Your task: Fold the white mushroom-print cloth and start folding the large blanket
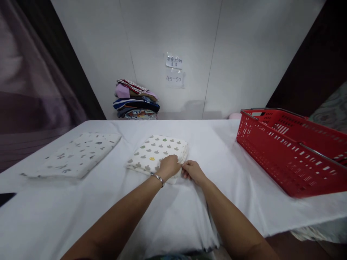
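Observation:
A folded white cloth with grey, green and yellow prints lies on the white-covered table in front of me. My left hand, with a silver bracelet at the wrist, rests on its near right part, fingers curled and closed at the edge. Beside it, my right hand pinches the cloth's right corner between thumb and fingers. The two hands nearly meet there. Layered folds show along the right side of the cloth. The left fingertips are partly hidden by the hand itself.
To the left lies another folded white cloth with grey prints. A red plastic basket with metal handles stands at the right. Behind the table's far edge is a stack of folded fabrics. Paper labels hang on the wall.

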`<act>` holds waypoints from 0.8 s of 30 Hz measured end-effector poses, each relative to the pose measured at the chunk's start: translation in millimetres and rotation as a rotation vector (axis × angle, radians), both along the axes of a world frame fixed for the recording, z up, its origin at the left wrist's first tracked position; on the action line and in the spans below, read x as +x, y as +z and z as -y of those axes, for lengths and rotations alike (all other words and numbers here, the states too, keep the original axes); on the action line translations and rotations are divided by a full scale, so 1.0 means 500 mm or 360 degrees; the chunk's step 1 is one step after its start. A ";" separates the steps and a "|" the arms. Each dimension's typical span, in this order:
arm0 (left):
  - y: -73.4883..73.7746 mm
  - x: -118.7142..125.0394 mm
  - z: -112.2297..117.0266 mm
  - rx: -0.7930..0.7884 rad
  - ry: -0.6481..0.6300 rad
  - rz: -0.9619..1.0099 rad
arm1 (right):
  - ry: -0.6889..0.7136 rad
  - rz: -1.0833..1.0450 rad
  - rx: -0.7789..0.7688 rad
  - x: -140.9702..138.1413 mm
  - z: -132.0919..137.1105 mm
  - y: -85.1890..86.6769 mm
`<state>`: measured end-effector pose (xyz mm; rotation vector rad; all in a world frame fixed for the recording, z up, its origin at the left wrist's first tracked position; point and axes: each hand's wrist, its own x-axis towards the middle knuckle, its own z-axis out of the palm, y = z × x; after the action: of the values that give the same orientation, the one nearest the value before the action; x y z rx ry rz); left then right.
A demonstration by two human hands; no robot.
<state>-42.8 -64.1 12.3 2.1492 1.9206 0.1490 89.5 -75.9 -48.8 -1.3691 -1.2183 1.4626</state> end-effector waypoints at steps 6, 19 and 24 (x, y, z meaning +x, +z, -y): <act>-0.003 0.004 0.020 0.0083 -0.0062 -0.0005 | 0.0019 -0.0018 0.0002 -0.002 0.002 0.005; 0.005 0.004 0.008 -0.0059 -0.0071 -0.0041 | 0.0029 -0.0044 -0.0014 -0.004 0.007 0.016; 0.011 0.013 0.012 -0.0004 -0.0109 -0.0138 | 0.0037 -0.0056 -0.0014 -0.002 0.007 0.016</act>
<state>-36.3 -70.0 17.9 2.2509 1.8889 0.0410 88.4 -79.4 -41.1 -1.3339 -1.2103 1.5038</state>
